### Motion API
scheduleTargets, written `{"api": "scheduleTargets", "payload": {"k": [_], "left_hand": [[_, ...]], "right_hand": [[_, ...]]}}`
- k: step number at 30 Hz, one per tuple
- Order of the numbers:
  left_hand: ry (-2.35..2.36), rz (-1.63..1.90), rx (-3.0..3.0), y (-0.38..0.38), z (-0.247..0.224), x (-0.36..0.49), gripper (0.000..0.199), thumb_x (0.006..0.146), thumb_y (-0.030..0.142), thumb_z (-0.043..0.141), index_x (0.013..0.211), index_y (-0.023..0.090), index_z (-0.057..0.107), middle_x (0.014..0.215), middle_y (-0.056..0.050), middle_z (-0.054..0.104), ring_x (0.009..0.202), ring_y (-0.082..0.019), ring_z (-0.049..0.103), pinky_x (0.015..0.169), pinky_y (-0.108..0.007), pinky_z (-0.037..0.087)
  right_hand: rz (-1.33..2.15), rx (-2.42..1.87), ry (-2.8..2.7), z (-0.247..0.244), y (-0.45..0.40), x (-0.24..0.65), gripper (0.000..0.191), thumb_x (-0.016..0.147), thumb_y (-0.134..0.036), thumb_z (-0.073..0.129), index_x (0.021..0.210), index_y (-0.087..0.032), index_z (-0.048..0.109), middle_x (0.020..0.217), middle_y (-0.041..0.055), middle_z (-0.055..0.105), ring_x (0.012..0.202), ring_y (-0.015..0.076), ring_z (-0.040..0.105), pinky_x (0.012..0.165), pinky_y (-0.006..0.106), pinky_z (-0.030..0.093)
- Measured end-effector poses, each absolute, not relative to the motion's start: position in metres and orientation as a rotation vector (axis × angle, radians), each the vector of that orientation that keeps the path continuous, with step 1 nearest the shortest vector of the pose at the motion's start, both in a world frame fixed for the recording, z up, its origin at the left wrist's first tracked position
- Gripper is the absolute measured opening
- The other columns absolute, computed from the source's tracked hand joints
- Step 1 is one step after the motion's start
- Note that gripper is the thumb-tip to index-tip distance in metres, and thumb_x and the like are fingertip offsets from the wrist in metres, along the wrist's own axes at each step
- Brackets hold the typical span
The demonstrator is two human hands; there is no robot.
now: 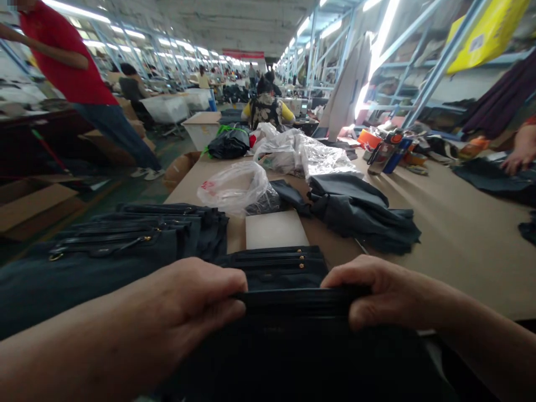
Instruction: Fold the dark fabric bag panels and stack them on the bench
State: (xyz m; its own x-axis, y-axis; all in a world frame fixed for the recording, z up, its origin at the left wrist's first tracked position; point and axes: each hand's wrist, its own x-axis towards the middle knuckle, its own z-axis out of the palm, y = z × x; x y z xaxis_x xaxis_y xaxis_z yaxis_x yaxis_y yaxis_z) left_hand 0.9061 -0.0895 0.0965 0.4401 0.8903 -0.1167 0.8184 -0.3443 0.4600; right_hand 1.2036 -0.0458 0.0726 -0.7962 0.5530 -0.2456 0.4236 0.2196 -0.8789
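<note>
Between my two hands a black fabric panel with a zipper [297, 304] is stretched along its top edge, close in front of me at the table's near side. My left hand [196, 307] pinches its left end between thumb and fingers. On the right end, my right hand [385, 290] grips the same edge. The lower part of the panel hangs in dark shadow. Just beyond it lies a stack of black zippered pieces [272, 262] with gold zipper pulls. Behind that stack is a pale flat board [276, 229].
More dark zippered pieces [138, 234] are piled at left. Clear plastic bags [234, 187] and crumpled dark cloth [360, 212] lie further back. Bottles [389, 151] stand at right, near another person's hand [519, 159]. A person in a red shirt [67, 56] stands at left beyond the table.
</note>
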Motion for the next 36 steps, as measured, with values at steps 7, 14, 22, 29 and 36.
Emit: {"api": "scheduleTargets", "payload": {"k": [7, 14, 22, 29, 36], "left_hand": [[1.527, -0.388, 2.342, -0.034, 0.005, 0.914, 0.029, 0.087, 0.032, 0.038, 0.083, 0.018, 0.062, 0.082, -0.01, 0.068, 0.075, -0.026, 0.065, 0.068, -0.037, 0.048], [1.597, -0.505, 2.409, -0.013, -0.027, 0.923, 0.033, 0.088, 0.025, 0.035, 0.087, 0.014, 0.066, 0.085, -0.016, 0.068, 0.078, -0.03, 0.066, 0.069, -0.044, 0.05], [1.414, -0.444, 2.642, -0.052, -0.074, 0.966, 0.063, 0.076, 0.005, 0.038, 0.136, 0.024, 0.044, 0.142, -0.012, 0.042, 0.123, -0.039, 0.045, 0.095, -0.054, 0.043], [1.583, -0.484, 2.452, -0.016, -0.091, 0.966, 0.066, 0.077, 0.006, 0.035, 0.14, 0.028, 0.035, 0.15, -0.005, 0.025, 0.134, -0.037, 0.028, 0.109, -0.052, 0.029], [1.656, -0.394, 2.421, 0.027, -0.093, 0.959, 0.062, 0.08, 0.01, 0.038, 0.138, 0.03, 0.036, 0.15, -0.004, 0.025, 0.136, -0.034, 0.024, 0.111, -0.051, 0.026]], "right_hand": [[1.414, -1.476, -2.233, -0.06, -0.006, 1.198, 0.024, 0.079, -0.035, 0.055, 0.067, -0.014, 0.056, 0.057, -0.0053, 0.04, 0.055, 0.0072, 0.035, 0.052, 0.022, 0.027], [0.568, -1.577, -2.645, -0.075, 0.009, 1.182, 0.028, 0.087, -0.033, 0.041, 0.074, -0.017, 0.06, 0.08, 0.0055, 0.065, 0.074, 0.0163, 0.057, 0.064, 0.028, 0.033], [0.511, -1.675, -2.714, -0.071, 0.014, 1.176, 0.031, 0.086, -0.033, 0.041, 0.077, -0.019, 0.067, 0.086, 0.0075, 0.07, 0.083, 0.02, 0.065, 0.065, 0.028, 0.039], [0.407, -1.596, -2.678, -0.071, 0.049, 1.169, 0.028, 0.085, -0.034, 0.044, 0.082, -0.017, 0.066, 0.088, 0.0088, 0.069, 0.083, 0.0228, 0.065, 0.069, 0.03, 0.044], [0.126, -1.69, -2.074, 0.002, 0.164, 1.256, 0.033, 0.087, -0.03, 0.047, 0.118, -0.02, 0.055, 0.119, 0.0058, 0.058, 0.11, 0.0141, 0.052, 0.097, 0.024, 0.038]]}}
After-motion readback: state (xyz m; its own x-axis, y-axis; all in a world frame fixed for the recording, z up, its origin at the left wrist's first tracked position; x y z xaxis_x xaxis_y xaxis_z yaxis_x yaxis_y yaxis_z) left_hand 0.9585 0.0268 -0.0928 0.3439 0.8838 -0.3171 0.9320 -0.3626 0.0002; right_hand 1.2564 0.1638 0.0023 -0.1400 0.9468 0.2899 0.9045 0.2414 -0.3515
